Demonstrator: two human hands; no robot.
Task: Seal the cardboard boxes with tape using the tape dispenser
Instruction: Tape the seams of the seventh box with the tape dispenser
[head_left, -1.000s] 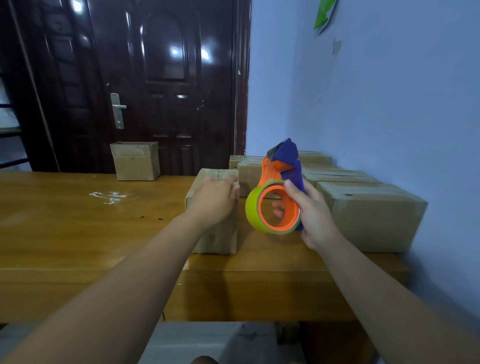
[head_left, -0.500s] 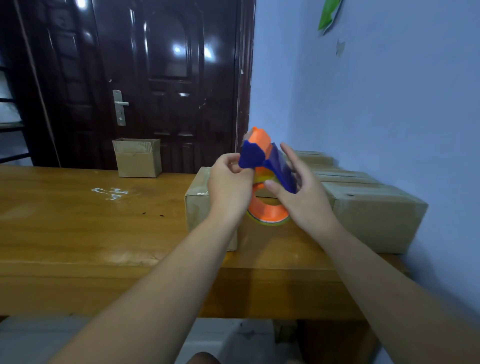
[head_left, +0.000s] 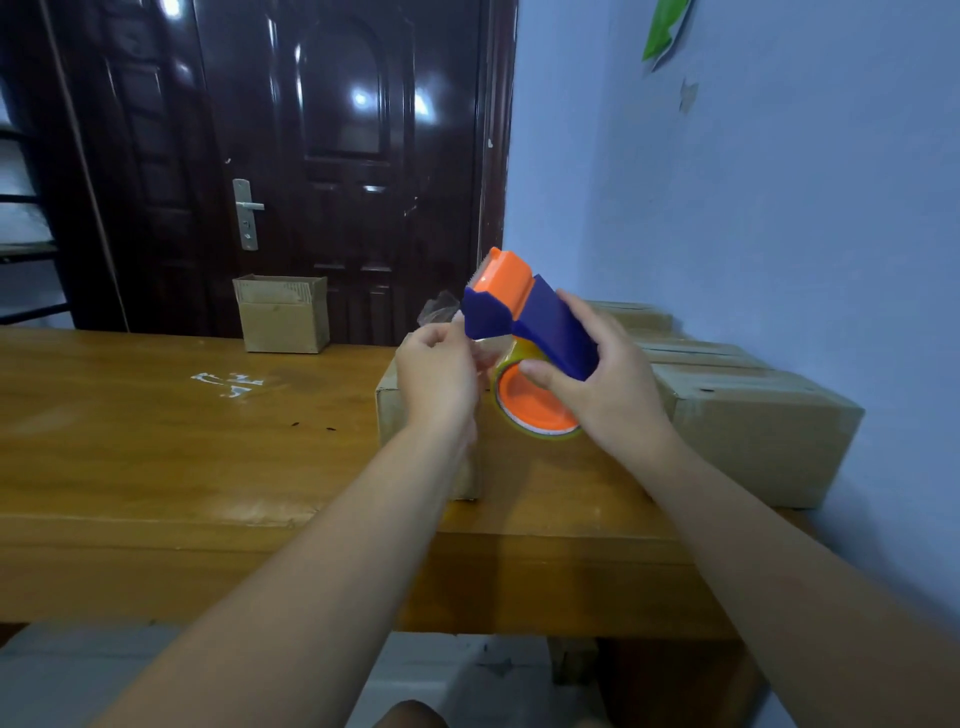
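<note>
Right, the tape dispenser (head_left: 524, 322) is held in the air just above the near cardboard box (head_left: 387, 415), not touching it; orange cutter end tilted up and away, roll (head_left: 535, 410) facing the camera; my read: angled like that to expose the tape mouth so the free end can be pulled out before the first strip goes down. Tape end (head_left: 439, 309) shows as a crumpled clear scrap just left of the blue guard; looks stuck to itself, so likely being freed. Right hand (head_left: 608, 384) grips the dispenser, fingers wrapped over the blue housing, thumb on the orange hub; forearm comes in from lower right. Left hand (head_left: 441, 374) is closed in a pinch on the tape end, back of hand toward camera; exact fingertip contact is hidden. Near box sits on the worktop (head_left: 156, 441) beneath both hands; more closed boxes (head_left: 753, 431) line the wall on the right; a small open box (head_left: 283, 317) stands well apart by the door (head_left: 337, 156).
</note>
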